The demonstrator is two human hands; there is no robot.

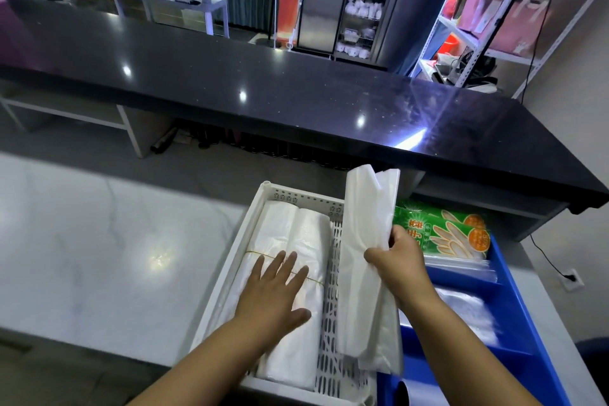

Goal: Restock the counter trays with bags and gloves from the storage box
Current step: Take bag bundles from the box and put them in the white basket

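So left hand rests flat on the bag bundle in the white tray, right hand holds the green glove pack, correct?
No. The head view shows the right hand holding a stack of white bags; the green glove pack lies in the blue tray. The rest stands.

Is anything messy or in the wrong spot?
Nothing is spilled or broken. Only the white bag bundle stands on end, gripped by the right hand, where the white tray meets the blue tray.

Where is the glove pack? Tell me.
Head view, right side: the green glove pack lies at the far end of the blue tray, beyond the right hand gripping a white bag bundle.
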